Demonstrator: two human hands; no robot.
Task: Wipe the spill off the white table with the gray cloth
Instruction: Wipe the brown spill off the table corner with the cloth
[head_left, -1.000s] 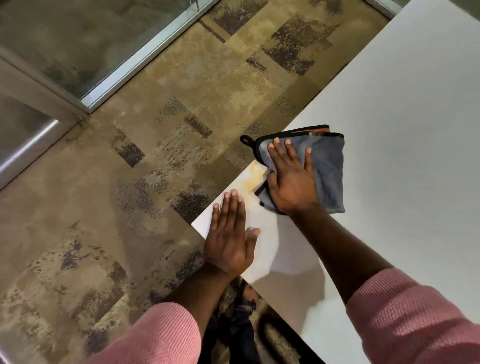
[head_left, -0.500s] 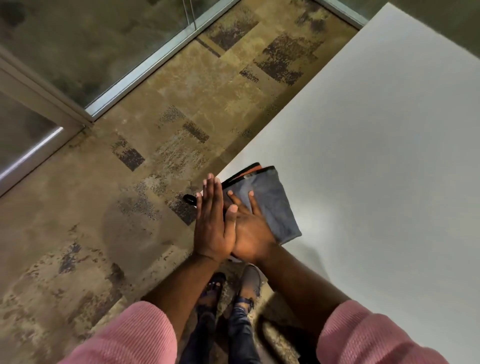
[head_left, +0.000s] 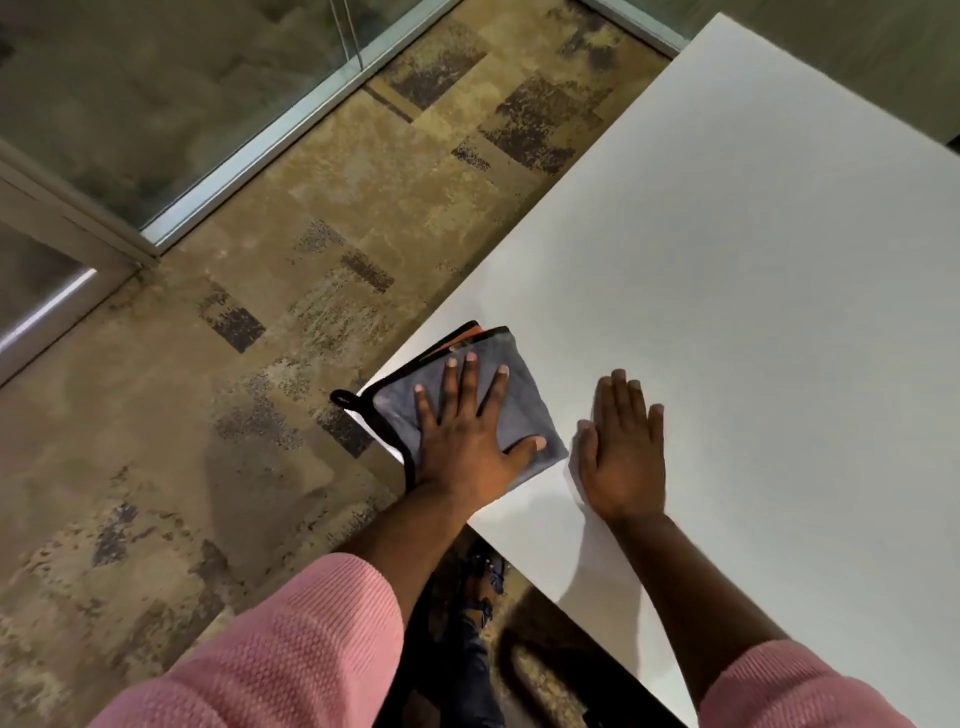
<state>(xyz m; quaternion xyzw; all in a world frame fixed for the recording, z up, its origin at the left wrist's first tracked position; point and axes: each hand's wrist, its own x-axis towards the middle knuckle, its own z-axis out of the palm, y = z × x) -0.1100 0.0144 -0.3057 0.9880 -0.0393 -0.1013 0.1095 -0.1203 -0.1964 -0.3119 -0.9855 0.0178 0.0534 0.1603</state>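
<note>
The gray cloth (head_left: 524, 410), folded, with black trim and an orange layer showing at its far edge, lies on the near left corner of the white table (head_left: 753, 260). Its black loop hangs past the table edge. My left hand (head_left: 462, 452) presses flat on the cloth with fingers spread. My right hand (head_left: 626, 457) rests flat on the bare tabletop just right of the cloth, holding nothing. No spill shows on the visible tabletop; what lies under the cloth is hidden.
The table edge runs diagonally from the near corner to the upper right. Left of it is patterned brown carpet (head_left: 311, 234), and a glass partition with a metal frame (head_left: 249, 145) stands at the upper left. My shoes (head_left: 483, 577) show below the table's near edge.
The cloth passed from under my right hand to under my left hand at the table corner. My right hand moved right onto the bare table. The yellowish stain seen earlier is out of sight.
</note>
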